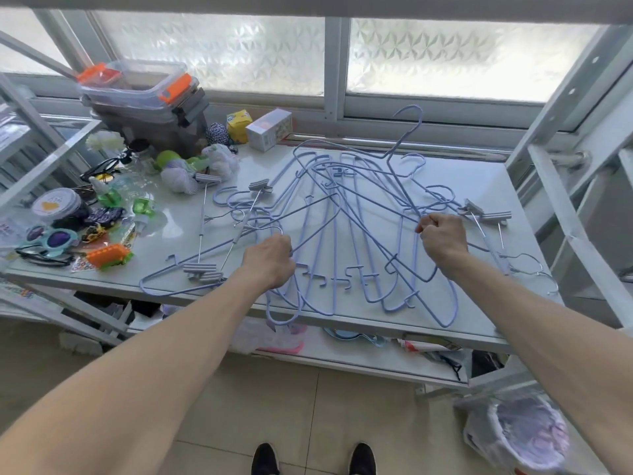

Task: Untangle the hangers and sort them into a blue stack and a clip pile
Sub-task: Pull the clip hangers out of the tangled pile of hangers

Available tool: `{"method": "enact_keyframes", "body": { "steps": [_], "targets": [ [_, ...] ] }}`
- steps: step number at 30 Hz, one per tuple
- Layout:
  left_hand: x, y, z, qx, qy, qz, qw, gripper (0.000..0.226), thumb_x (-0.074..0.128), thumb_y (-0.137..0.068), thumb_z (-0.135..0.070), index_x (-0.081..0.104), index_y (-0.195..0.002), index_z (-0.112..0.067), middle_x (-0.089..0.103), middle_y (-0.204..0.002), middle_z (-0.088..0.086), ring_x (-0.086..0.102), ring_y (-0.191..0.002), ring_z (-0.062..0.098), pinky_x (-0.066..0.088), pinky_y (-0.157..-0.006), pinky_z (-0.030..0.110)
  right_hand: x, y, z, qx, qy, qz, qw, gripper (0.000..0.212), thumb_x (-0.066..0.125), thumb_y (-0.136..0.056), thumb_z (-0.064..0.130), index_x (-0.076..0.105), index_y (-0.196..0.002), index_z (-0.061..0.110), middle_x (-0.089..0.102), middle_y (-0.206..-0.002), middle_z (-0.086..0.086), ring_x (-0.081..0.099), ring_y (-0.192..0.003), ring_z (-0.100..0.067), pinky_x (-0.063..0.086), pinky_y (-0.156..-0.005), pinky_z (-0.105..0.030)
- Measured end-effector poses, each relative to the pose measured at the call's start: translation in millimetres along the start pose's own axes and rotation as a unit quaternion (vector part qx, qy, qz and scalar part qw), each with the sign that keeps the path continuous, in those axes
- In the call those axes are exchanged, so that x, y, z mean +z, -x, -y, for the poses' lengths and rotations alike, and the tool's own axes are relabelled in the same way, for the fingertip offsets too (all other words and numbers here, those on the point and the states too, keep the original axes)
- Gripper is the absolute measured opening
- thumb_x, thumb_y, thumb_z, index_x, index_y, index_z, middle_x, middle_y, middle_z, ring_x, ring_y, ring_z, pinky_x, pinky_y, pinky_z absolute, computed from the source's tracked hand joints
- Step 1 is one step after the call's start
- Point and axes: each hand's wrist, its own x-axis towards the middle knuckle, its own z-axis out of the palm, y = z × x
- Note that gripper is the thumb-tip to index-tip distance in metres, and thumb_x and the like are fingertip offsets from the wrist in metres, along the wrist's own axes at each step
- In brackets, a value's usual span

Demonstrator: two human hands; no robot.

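Head view: your left hand (270, 258) and right hand (443, 236) each clench blue hangers (356, 228) tangled between them. They look like light, springy wire that snags, so hold the shoulders.

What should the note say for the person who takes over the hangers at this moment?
Left hand: grips a wire of the blue hangers, near the table front edge.
Right hand: grips wires on the right side of the tangle.
Blue hangers: tangled mid-table, some ends over the front edge.
Clip hangers: some left of the tangle, some right, partly caught in it.
Done: no stack or pile yet.
Left: free each hanger, stack the blue ones, pile the clip ones.
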Motion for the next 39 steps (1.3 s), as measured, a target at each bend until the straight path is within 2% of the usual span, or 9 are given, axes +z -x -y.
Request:
{"method": "enact_keyframes", "body": {
  "steps": [3, 9, 12, 14, 17, 19, 25, 31, 39],
  "targets": [
    [-4, 1, 1, -0.001, 0.029, -0.018, 0.999, 0.023, 0.048, -0.091, -0.019, 0.056, -0.111, -0.013, 0.057, -0.120, 0.009, 0.058, -0.108, 0.032, 0.044, -0.088, 0.038, 4, -5, -4, 0.027, -0.016, 0.010, 0.999, 0.028, 0.044, -0.090, 0.006, 0.066, -0.073, 0.006, 0.050, -0.058, 0.000, 0.045, -0.054, -0.017, 0.032, -0.050, -0.022],
    [-8, 2, 4, 0.019, 0.061, -0.033, 0.997, 0.018, 0.046, -0.090, -0.014, 0.055, -0.105, -0.014, 0.060, -0.116, 0.011, 0.058, -0.104, 0.034, 0.044, -0.081, 0.036, 8, -5, -9, 0.107, -0.015, 0.057, 0.992, 0.022, 0.046, -0.098, 0.016, 0.059, -0.086, 0.002, 0.059, -0.075, -0.017, 0.055, -0.055, -0.026, 0.047, -0.054, -0.032],
    [-10, 3, 6, 0.028, 0.063, -0.045, 0.997, 0.018, 0.045, -0.092, -0.014, 0.056, -0.106, -0.015, 0.060, -0.115, 0.010, 0.058, -0.103, 0.034, 0.040, -0.076, 0.033, 12, -3, -11, 0.101, 0.071, 0.078, 0.989, 0.014, 0.047, -0.093, 0.015, 0.055, -0.089, 0.005, 0.061, -0.091, -0.021, 0.061, -0.081, -0.032, 0.053, -0.077, -0.041],
    [-11, 4, 7, 0.033, 0.069, -0.049, 0.996, 0.020, 0.044, -0.093, -0.014, 0.059, -0.107, -0.016, 0.061, -0.116, 0.010, 0.059, -0.103, 0.033, 0.042, -0.076, 0.034, 15, 3, -4, 0.099, 0.130, 0.065, 0.984, 0.014, 0.049, -0.089, 0.013, 0.057, -0.095, 0.002, 0.058, -0.099, -0.022, 0.059, -0.092, -0.034, 0.046, -0.077, -0.035],
    [-11, 5, 6, 0.041, 0.085, -0.047, 0.994, 0.022, 0.045, -0.092, -0.013, 0.060, -0.108, -0.016, 0.062, -0.116, 0.010, 0.059, -0.103, 0.033, 0.045, -0.080, 0.035, 24, 10, 11, 0.083, 0.227, 0.054, 0.969, 0.032, 0.049, -0.089, 0.013, 0.054, -0.118, -0.001, 0.051, -0.127, -0.024, 0.049, -0.121, -0.038, 0.040, -0.098, -0.039],
    [-10, 6, 4, 0.045, 0.085, -0.043, 0.994, 0.023, 0.045, -0.092, -0.015, 0.060, -0.109, -0.017, 0.061, -0.118, 0.009, 0.059, -0.105, 0.033, 0.044, -0.081, 0.035, 29, 12, 23, 0.066, 0.257, 0.063, 0.962, 0.040, 0.049, -0.090, 0.015, 0.049, -0.128, 0.001, 0.043, -0.135, -0.024, 0.042, -0.127, -0.039, 0.035, -0.104, -0.042],
    [-6, 7, 10, 0.035, 0.076, -0.037, 0.996, 0.022, 0.046, -0.089, -0.017, 0.059, -0.107, -0.018, 0.062, -0.117, 0.006, 0.059, -0.107, 0.032, 0.045, -0.087, 0.037, 34, 19, 24, 0.113, 0.299, 0.107, 0.942, 0.050, 0.050, -0.091, 0.021, 0.039, -0.135, 0.001, 0.034, -0.142, -0.026, 0.034, -0.130, -0.040, 0.034, -0.106, -0.045],
    [-4, 7, 37, 0.027, 0.062, -0.002, 0.998, 0.007, 0.050, -0.084, -0.022, 0.053, -0.090, -0.024, 0.065, -0.103, 0.003, 0.060, -0.095, 0.028, 0.041, -0.072, 0.030, 26, 20, 6, 0.183, 0.273, 0.066, 0.942, 0.060, 0.055, -0.090, 0.016, 0.026, -0.141, -0.001, 0.027, -0.145, -0.027, 0.030, -0.133, -0.039, 0.030, -0.107, -0.046],
    [12, 3, 57, 0.015, 0.023, -0.007, 1.000, 0.027, 0.045, -0.092, -0.015, 0.058, -0.114, -0.026, 0.063, -0.117, 0.002, 0.061, -0.104, 0.028, 0.046, -0.083, 0.034, 25, 21, 1, 0.166, 0.269, 0.067, 0.946, 0.035, 0.059, -0.088, 0.018, 0.051, -0.117, 0.000, 0.048, -0.129, -0.025, 0.046, -0.120, -0.040, 0.043, -0.095, -0.039]
  ]
}}
